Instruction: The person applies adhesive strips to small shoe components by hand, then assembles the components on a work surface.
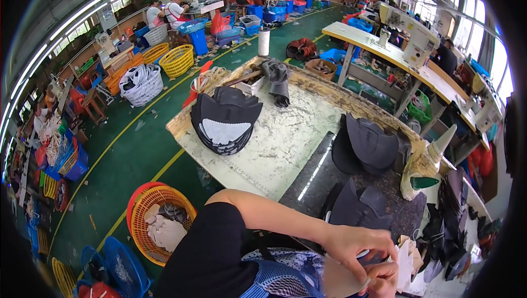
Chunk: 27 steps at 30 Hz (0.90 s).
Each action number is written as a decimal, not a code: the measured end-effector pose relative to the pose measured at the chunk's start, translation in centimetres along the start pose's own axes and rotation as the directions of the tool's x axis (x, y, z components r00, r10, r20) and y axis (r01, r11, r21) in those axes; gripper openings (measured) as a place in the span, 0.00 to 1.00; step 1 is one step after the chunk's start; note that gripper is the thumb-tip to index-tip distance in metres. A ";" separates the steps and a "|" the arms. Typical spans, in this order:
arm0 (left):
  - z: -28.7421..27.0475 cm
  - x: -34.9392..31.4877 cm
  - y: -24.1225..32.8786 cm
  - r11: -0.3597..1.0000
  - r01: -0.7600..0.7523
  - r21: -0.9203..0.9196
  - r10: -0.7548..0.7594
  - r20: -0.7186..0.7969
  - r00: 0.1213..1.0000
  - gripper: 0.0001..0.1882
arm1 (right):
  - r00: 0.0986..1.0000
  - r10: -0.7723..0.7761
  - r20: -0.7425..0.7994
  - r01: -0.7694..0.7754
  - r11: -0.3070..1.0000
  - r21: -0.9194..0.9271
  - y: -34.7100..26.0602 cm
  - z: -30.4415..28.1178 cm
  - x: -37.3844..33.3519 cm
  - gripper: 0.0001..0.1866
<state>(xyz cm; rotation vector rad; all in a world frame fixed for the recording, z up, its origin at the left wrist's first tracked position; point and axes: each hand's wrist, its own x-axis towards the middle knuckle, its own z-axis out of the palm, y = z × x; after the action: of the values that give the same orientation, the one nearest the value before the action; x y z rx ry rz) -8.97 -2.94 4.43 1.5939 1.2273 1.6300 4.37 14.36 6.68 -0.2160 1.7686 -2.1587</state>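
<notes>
Low at the right, my hands work close together over my lap. My left hand (358,247) is bent over, thumb and fingers closing toward my right hand (382,280), whose fingers are pinched. Between them is a thin beige sheet piece (339,277), its edge at the fingertips. Part of it is hidden behind my left hand. Just beyond my left forearm, dark shoe-upper pieces (359,207) lie on the dark stone slab (308,180). More black upper pieces (369,143) are piled farther back on it.
A stack of black pieces with a whitish patch (226,131) stands on the table (263,160). A glue-crusted bottle with a pointed nozzle (420,169) is at the right, near off-white pieces (409,262). An orange basket (147,202) stands at the left. Sewing machines (420,45) stand beyond.
</notes>
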 end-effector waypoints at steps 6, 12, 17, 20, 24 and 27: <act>-0.9 1.2 1.1 0.447 -0.524 0.725 0.651 0.137 0.746 0.12 | 0.809 -0.031 -0.588 0.407 0.751 0.520 6.5 -1.8 1.3 0.22; 0.2 -0.3 -1.4 0.340 -0.400 0.851 0.425 0.240 0.873 0.08 | 0.864 -0.103 -0.493 0.111 0.994 -0.014 4.7 -1.1 3.0 0.17; 6.7 -1.7 -0.3 0.773 -0.607 0.186 0.467 0.480 0.742 0.10 | 0.355 -0.083 -0.931 0.107 0.993 -0.047 6.1 -4.1 3.6 0.20; 4.9 -1.6 1.3 0.908 -0.273 -0.318 0.251 -0.110 0.962 0.16 | -0.074 -0.485 -0.871 -0.182 0.866 -0.466 7.3 -6.6 -2.7 0.16; -0.6 -1.8 -0.7 0.163 -0.192 -0.968 -0.379 -0.241 0.893 0.28 | 0.434 -0.397 -0.809 -0.694 0.425 -0.581 11.9 -4.5 -13.1 0.15; -1.7 -3.1 -2.2 0.380 0.064 -0.923 -0.414 -0.108 0.904 0.31 | 0.517 -0.309 -0.798 -0.289 0.814 -0.503 9.5 0.1 -9.5 0.22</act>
<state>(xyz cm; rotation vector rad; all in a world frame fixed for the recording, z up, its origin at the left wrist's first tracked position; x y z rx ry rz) -10.58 -5.09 1.21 0.4031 0.4191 1.8776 14.80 16.01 -1.62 0.9216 2.9638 -1.6891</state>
